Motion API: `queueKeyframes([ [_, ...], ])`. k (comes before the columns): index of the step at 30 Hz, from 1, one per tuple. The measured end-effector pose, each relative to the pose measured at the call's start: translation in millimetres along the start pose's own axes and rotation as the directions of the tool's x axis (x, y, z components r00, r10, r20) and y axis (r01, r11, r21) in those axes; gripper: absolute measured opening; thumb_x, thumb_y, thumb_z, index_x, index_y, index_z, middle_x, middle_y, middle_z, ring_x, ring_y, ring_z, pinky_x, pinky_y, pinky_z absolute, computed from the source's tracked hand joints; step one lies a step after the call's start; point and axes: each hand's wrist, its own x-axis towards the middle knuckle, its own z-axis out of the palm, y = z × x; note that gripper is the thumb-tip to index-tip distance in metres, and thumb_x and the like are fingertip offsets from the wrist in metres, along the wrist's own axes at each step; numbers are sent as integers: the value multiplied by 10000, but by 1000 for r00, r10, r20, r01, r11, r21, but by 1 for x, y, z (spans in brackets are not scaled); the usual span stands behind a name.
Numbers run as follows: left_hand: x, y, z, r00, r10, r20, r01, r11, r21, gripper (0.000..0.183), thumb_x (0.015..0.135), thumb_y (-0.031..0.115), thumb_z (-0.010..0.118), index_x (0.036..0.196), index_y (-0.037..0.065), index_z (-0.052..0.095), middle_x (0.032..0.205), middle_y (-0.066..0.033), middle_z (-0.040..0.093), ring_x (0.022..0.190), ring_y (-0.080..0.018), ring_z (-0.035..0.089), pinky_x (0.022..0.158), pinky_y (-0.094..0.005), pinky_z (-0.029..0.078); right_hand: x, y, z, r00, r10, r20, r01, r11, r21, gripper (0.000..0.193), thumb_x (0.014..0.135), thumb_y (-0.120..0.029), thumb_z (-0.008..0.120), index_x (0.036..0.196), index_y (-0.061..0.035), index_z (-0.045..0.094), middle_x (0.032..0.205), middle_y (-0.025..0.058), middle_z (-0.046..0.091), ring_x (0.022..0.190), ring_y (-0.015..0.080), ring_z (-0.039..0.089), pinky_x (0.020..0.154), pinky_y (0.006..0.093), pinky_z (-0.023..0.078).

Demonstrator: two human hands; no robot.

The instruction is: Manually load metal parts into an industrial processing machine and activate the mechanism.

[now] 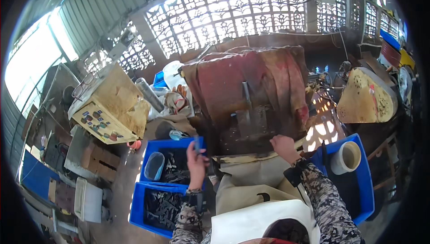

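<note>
My left hand [196,167] is raised above the upper blue bin [172,143] and pinches a small grey-blue piece [196,143], too small to name. Dark metal parts [174,167] lie in that bin beside a translucent oval tub [154,166]. My right hand [284,147] is closed, with its fingers curled, in front of the dark work area of a machine draped in a red-brown cloth [251,69]. Whatever the right fingers hold, if anything, is hidden. A metal rod [246,92] stands upright in the work area.
At the left, a lower blue bin [136,210] holds many dark metal parts. The right blue bin [367,186] carries a white bucket [346,158]. A stained cream cabinet [107,105] stands far left. A beige cloth [251,181] covers my lap.
</note>
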Motion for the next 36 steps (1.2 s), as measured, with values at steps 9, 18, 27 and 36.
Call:
queueKeyframes([
  [9,42,-30,108,853,203,482,-426,804,415,444,762,-90,471,1090,129,675,893,-85,608,709,-224,623,633,-313,503,7,-1,-7,999,36,40,-40,995,95,245,845,-314,613,738,-95,637,740,111,632,690,328,633,583,448,503],
  [18,40,-51,116,896,107,430,-400,614,680,256,775,26,507,956,116,665,954,-130,626,906,-343,615,759,-425,506,150,-34,-57,974,60,-216,-5,969,248,330,868,-340,607,1076,-84,589,833,166,669,802,364,646,679,466,510],
  [27,39,-46,118,899,-46,436,-332,577,746,240,794,82,509,967,113,671,990,-136,633,931,-347,617,789,-434,507,215,-70,-55,992,113,-60,-105,986,126,403,893,-373,582,1093,-33,500,844,200,669,816,393,651,672,515,507],
  [36,37,-51,119,898,44,438,-375,598,708,198,781,89,521,915,104,665,913,-124,627,873,-345,618,734,-441,505,244,-81,-41,994,102,-42,-100,994,49,398,898,-422,567,965,-30,578,827,202,661,817,397,644,672,508,508],
])
